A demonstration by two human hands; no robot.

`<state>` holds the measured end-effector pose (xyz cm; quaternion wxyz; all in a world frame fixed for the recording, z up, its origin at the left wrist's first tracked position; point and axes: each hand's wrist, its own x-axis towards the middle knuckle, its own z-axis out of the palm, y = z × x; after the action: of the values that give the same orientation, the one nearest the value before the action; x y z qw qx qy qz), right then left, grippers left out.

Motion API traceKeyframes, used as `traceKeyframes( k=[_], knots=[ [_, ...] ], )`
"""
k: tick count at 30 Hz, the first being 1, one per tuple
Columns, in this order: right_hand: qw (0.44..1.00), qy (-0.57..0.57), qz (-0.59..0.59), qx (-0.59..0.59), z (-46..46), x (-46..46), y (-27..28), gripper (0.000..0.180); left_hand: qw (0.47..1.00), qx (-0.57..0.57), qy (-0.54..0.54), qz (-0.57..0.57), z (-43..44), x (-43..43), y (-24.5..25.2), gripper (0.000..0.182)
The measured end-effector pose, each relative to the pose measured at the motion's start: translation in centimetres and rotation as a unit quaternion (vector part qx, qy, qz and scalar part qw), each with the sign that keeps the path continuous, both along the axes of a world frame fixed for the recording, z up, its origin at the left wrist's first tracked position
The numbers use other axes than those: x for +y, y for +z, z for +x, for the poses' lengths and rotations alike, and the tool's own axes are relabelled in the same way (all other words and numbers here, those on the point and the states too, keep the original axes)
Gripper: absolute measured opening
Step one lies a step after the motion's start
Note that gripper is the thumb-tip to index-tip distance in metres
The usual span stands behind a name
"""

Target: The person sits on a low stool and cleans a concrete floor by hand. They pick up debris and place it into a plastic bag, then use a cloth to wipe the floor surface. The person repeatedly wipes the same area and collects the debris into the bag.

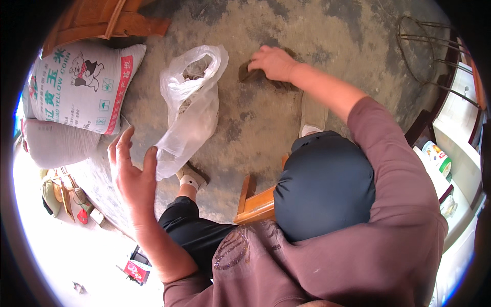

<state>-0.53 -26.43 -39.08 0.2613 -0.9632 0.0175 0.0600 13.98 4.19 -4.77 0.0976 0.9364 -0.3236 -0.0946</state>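
Observation:
My left hand is raised with thumb and fingers apart, its thumb at the lower edge of a translucent white plastic bag. The bag's mouth gapes at the upper end, showing clear round pieces inside; the rest of its contents shows only faintly. My right hand reaches down to the right of the bag, blurred, over a dark brown object by the concrete floor. The hand covers most of that object, so its kind and whether my fingers grip it are unclear.
Stuffed woven sacks, one printed with a cartoon animal, are stacked at left below wooden furniture. A wooden stool is beneath me. A metal wire frame stands at upper right, near white shelving holding a printed tub.

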Motion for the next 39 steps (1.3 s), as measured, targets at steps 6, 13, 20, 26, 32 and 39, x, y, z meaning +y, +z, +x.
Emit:
traceKeyframes(
  k=[6,13,20,26,32,39],
  knots=[
    [0.970,-0.239,-0.033,-0.031,-5.0,-6.6,0.6,0.050,0.970,0.169,-0.175,-0.017,-9.7,-5.3,-5.2,0.033],
    [0.969,-0.196,-0.108,0.102,-9.5,-4.1,-2.2,0.049,0.897,0.435,-0.075,-0.012,-17.8,-9.6,-22.1,0.035],
    [0.977,-0.168,0.066,0.112,-8.1,0.9,1.4,0.051,0.855,0.488,0.165,-0.067,-15.4,-11.1,-31.8,0.061],
    [0.932,-0.224,0.270,0.091,-6.4,-0.3,5.5,0.056,0.796,0.542,0.160,-0.218,-13.1,-13.9,-29.8,0.049],
    [0.840,-0.184,0.490,0.144,-6.4,-5.3,7.0,0.069,0.735,0.595,0.185,-0.268,-10.8,-12.9,-26.7,0.030],
    [0.904,-0.220,0.347,0.117,-3.1,-8.5,5.8,0.052,0.650,0.606,0.334,-0.315,-6.9,-9.4,-28.7,0.052]
  ],
)
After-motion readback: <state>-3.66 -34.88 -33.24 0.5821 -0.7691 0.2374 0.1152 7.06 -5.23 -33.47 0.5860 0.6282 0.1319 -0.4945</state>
